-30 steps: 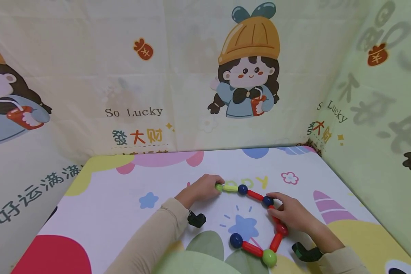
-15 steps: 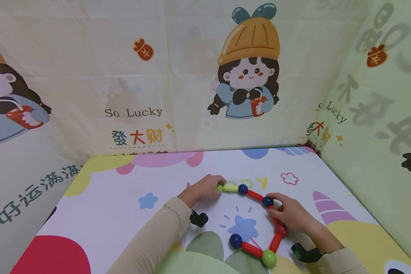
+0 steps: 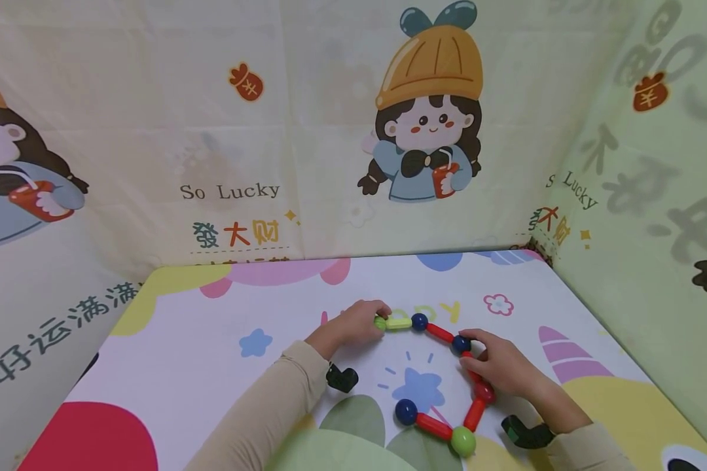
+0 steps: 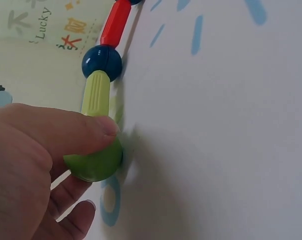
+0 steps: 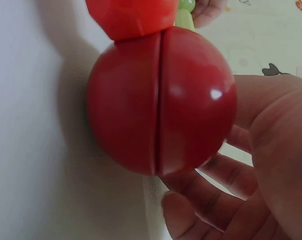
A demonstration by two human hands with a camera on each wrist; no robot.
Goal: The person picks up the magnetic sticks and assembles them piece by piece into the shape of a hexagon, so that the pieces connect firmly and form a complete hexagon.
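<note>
A chain of coloured balls and rods curves over the table, its two ends apart. At its far left end, my left hand (image 3: 353,325) pinches a green ball (image 4: 98,162) joined to a yellow-green rod (image 4: 97,95). That rod meets a dark blue ball (image 3: 419,322), then a red rod (image 3: 440,333). My right hand (image 3: 501,363) grips a second dark blue ball (image 3: 461,344) between thumb and fingers, the thumb by another red rod. Below that hand sits a red ball (image 5: 161,102). A red rod links it to a larger green ball (image 3: 463,441).
The chain's near end is a dark blue ball (image 3: 406,412) on a red rod (image 3: 434,428). The patterned table (image 3: 194,353) meets a printed cloth (image 3: 330,131) at the back. Black wrist devices (image 3: 342,378) sit at both cuffs.
My left hand has shifted slightly to the right with the green ball, and the yellow-green rod and first dark blue ball moved with it. My right hand stays almost still.
</note>
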